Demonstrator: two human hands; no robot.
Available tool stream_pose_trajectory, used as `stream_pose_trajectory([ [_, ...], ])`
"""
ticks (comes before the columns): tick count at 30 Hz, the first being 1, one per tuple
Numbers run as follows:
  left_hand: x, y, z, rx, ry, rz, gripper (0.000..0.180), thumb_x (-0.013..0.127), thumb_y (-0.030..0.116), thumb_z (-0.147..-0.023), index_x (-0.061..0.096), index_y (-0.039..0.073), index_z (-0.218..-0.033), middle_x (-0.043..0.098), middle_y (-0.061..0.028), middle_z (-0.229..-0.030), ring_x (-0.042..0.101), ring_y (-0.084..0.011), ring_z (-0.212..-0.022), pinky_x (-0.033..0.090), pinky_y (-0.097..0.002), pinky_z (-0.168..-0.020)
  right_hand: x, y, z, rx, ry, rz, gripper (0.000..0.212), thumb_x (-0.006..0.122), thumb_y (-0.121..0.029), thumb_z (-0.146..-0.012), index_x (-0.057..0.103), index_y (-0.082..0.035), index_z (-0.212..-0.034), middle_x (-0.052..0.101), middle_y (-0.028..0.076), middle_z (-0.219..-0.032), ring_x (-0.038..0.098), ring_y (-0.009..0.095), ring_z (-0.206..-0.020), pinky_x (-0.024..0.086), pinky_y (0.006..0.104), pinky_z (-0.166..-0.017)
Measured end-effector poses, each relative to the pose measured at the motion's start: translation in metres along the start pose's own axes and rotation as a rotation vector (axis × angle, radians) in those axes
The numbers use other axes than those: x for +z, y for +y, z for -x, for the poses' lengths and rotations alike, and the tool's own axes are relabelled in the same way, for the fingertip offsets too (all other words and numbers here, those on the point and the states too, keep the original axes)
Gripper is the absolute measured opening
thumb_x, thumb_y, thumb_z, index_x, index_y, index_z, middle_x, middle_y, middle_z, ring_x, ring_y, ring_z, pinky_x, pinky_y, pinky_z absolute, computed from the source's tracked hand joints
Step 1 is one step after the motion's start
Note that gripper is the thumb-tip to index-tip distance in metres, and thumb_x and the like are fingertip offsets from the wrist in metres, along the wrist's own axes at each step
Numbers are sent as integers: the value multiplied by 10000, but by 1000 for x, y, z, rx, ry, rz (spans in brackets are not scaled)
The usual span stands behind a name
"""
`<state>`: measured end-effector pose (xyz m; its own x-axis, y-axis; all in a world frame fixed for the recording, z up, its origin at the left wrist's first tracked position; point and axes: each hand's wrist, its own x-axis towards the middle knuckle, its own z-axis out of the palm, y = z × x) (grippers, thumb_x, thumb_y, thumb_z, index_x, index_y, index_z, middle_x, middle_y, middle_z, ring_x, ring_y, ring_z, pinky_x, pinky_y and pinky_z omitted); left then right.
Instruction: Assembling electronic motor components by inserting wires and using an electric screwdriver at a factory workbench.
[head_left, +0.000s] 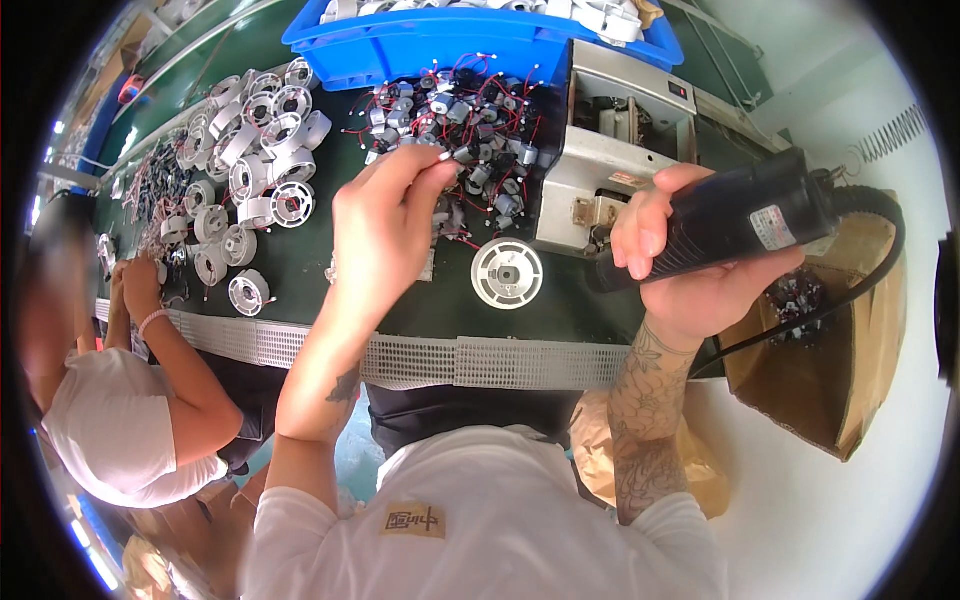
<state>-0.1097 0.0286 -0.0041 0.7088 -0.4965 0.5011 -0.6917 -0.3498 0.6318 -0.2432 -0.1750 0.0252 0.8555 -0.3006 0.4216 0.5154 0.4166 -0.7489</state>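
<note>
My right hand point(690, 270) is wrapped around a black electric screwdriver point(735, 215), held tilted beside the metal machine. A thick black cable point(890, 270) runs from its end. Reaching to the heap of small motors point(490, 130) with red wires, my left hand point(385, 215) has thumb and fingers pinched together. A small white tip shows at those fingertips; what they pinch, if anything, I cannot make out among the motors. Between my hands, a round white plastic housing point(507, 273) lies on the green bench, a dark square part at its centre.
A grey metal machine point(620, 150) stands right of the motors. Behind sits a blue bin point(430, 60) of white parts. Many white ring housings point(250, 175) spread leftward. A co-worker point(130, 410) works at left. An open cardboard box point(850, 350) stands at right, below a coil spring point(890, 132).
</note>
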Motion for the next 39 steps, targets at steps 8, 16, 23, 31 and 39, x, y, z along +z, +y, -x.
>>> stream_pose_trajectory([
  [8, 11, 14, -18, 32, 10, 387, 85, 605, 58, -936, 620, -17, -974, 676, -63, -805, 628, -99, -738, 495, -232, -653, -3, -3, 1, -13, 45, 56, 1021, 213, -862, -801, 526, 39, -1167, 535, 58, -671, 490, 156, -525, 405, 319, -493],
  [16, 15, 37, 16, 36, -294, 297, 91, 716, 52, -805, 667, 14, -871, 655, -99, -756, 643, -257, -690, 509, -346, -615, -2, -11, -2, -44, 3, 2, 1045, 234, -892, -764, 532, 31, -1153, 533, 51, -673, 479, 155, -531, 392, 314, -497],
  [23, 17, 26, 18, 155, -260, 249, 191, 719, -18, -736, 655, 41, -906, 642, -92, -853, 580, -281, -829, 489, -366, -720, 0, -27, -8, -81, 38, 58, 1089, 237, -915, -735, 520, 43, -1169, 538, 51, -694, 478, 157, -534, 392, 319, -519],
  [31, 16, 24, 23, -175, -399, 389, 346, 748, 143, -810, 612, -2, -1093, 618, -104, -930, 571, -180, -783, 485, -314, -721, -5, -16, -9, -253, 6, 124, 1119, 255, -925, -718, 521, 40, -1218, 566, 95, -752, 492, 188, -562, 410, 346, -567],
  [39, 23, 8, 27, -382, -636, 502, 253, 677, 54, -884, 587, -18, -1110, 624, -3, -905, 536, -34, -785, 447, -201, -669, -4, -15, -11, -266, -45, 138, 1108, 283, -928, -708, 521, 34, -1204, 565, 98, -757, 499, 183, -567, 412, 343, -561],
])
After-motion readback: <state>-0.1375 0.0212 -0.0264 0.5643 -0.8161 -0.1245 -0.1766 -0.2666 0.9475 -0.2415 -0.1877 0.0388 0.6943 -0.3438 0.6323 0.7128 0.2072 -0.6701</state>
